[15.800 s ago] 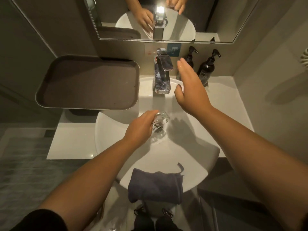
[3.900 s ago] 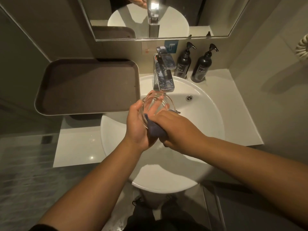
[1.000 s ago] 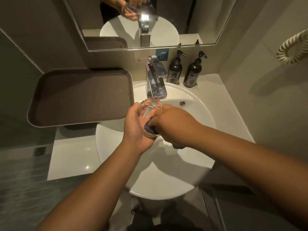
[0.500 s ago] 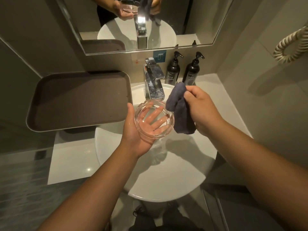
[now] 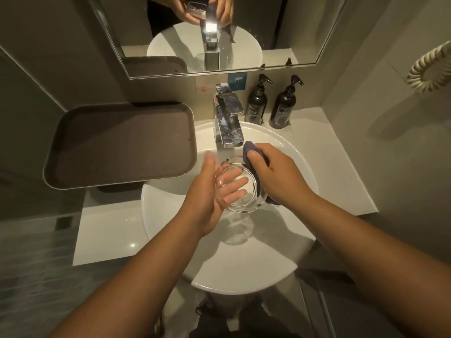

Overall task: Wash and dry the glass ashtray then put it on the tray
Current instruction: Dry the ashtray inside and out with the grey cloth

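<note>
Above the white sink (image 5: 288,152), the left hand (image 5: 210,191) held the glass ashtray (image 5: 240,189) from below, its fingers seen through the glass. The right hand (image 5: 273,174) gripped the dark cloth (image 5: 249,148), mostly hidden, against the rim. The tray (image 5: 122,145) lay apart.

cloth (image 5: 249,148): mostly hidden under right hand (image 5: 275,176) | bottle labels (image 5: 283,113): unreadable (too small)
</note>
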A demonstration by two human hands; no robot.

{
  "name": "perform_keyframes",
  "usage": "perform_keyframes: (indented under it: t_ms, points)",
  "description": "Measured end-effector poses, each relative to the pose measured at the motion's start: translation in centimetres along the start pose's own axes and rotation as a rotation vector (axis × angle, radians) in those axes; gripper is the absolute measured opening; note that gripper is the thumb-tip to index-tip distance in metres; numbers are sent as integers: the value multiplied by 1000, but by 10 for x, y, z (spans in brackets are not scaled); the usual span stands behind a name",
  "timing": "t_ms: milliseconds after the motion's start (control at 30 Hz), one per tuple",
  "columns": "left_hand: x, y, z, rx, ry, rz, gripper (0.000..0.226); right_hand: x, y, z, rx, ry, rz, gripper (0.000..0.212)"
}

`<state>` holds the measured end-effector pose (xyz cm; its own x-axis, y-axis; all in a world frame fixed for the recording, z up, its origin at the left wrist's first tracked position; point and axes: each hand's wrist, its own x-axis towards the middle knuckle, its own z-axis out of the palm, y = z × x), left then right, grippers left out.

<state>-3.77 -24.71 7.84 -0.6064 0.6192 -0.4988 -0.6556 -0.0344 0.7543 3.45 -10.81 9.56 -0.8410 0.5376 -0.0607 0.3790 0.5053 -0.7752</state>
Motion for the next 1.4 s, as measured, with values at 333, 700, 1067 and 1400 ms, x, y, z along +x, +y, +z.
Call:
perform_keyframes:
  t_ms: [333,700,1067,1400]
  points:
    - [6,-3,5,235,50,302,29,4,-7,-14,-43,-94,-150,27]
    - [9,-20,20,117,102,417,29,-16,-4,-1,201,104,62,25]
    - [2,-5,37,-65,361,436,24,-59,-20,34,673,221,264,28]
    - [-16,-18,11,504,172,230,21,-22,1,-11,393,145,57,27]
